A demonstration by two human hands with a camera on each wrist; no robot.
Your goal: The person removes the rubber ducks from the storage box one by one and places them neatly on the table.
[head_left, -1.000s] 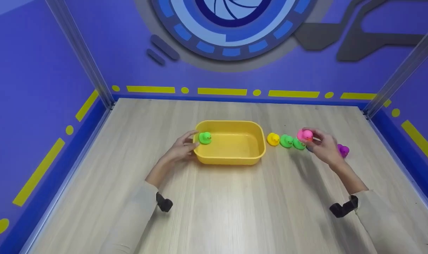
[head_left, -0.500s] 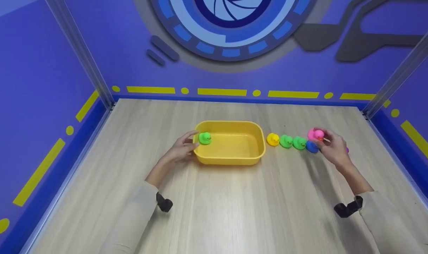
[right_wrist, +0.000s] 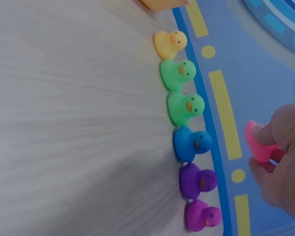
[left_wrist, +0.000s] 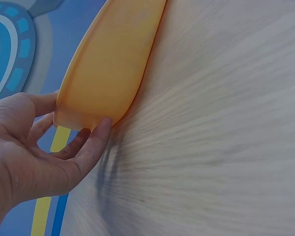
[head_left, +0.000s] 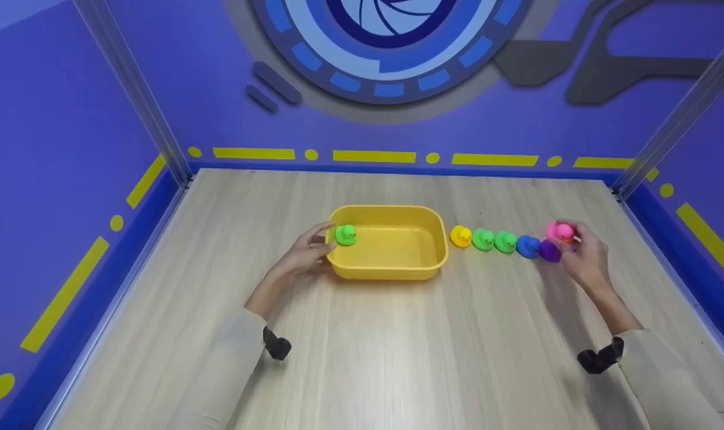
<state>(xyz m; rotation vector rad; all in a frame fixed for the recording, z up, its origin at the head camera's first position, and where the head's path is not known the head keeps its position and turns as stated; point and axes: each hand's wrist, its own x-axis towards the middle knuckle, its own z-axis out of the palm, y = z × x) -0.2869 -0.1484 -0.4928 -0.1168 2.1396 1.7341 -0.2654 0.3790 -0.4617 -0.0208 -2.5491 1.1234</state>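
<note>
With its fingertips, my left hand (head_left: 302,249) grips the left end of the yellow plastic basin (head_left: 391,273); the left wrist view has thumb and fingers around the basin's end wall. Inside it, near that end, sits a green rubber duck (head_left: 345,235). Raised over the right end of a duck row, my right hand (head_left: 587,258) pinches a pink rubber duck (head_left: 560,231). Below stand a yellow duck (head_left: 461,236), two green ducks (head_left: 494,240), a blue duck (head_left: 527,246), a purple duck (head_left: 550,251) and a magenta duck (right_wrist: 201,216), mostly hidden by the hand in the head view.
A pale wooden tabletop (head_left: 362,346) carries everything. Blue printed panels (head_left: 362,131) enclose it at the back and both sides, with metal posts (head_left: 675,128) in the corners. The duck row runs rightward from beside the basin's right end.
My right hand has moved rightward with the pink duck, from above the green ducks past the blue one to the purple end. The left hand and basin have stayed put.
</note>
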